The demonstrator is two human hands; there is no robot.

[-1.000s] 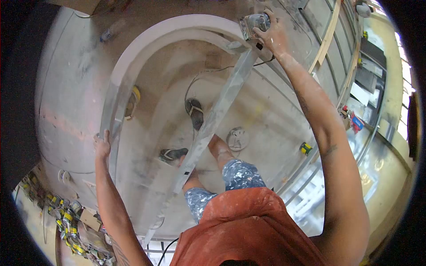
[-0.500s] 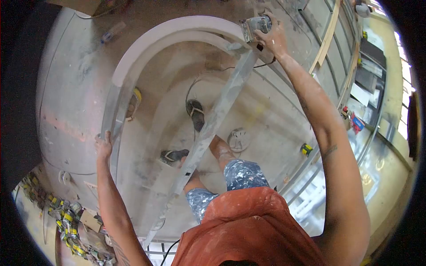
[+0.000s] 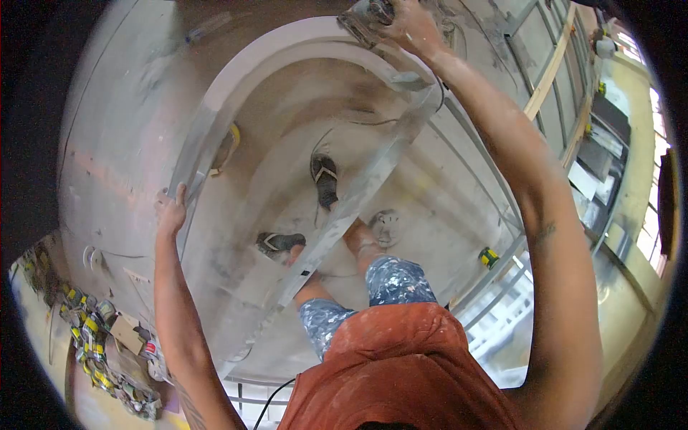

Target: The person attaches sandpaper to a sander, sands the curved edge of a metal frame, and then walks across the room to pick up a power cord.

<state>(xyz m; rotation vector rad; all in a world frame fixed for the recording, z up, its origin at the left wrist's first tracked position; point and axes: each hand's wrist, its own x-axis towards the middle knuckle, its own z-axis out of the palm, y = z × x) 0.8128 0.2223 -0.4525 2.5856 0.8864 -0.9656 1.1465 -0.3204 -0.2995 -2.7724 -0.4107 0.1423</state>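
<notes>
My right hand (image 3: 414, 30) is wrapped round a dusty electric sander (image 3: 364, 20) at the top of the view. The sander rests on the pale, smooth curve of an arched metal frame (image 3: 276, 41); its flat base is partly hidden. My left hand (image 3: 172, 206) grips the straight left side of that frame, thumb and fingers closed round its edge. A straight grey metal bar (image 3: 383, 159) spans diagonally from the arch's right end down toward my shorts. Below the frame, my feet stand in dark flip-flops (image 3: 324, 179).
Used yellow-labelled tins (image 3: 89, 330) lie heaped at the lower left. A roll of tape or similar ring (image 3: 228, 149) shows behind the frame's left side. A small yellow-and-black can (image 3: 488, 258) sits at right. Metal framing with a wooden strip (image 3: 552, 72) stands at upper right.
My right hand has slid the sander left along the top of the arch. The left hand keeps its grip on the frame's side, and the view has shifted slightly.
</notes>
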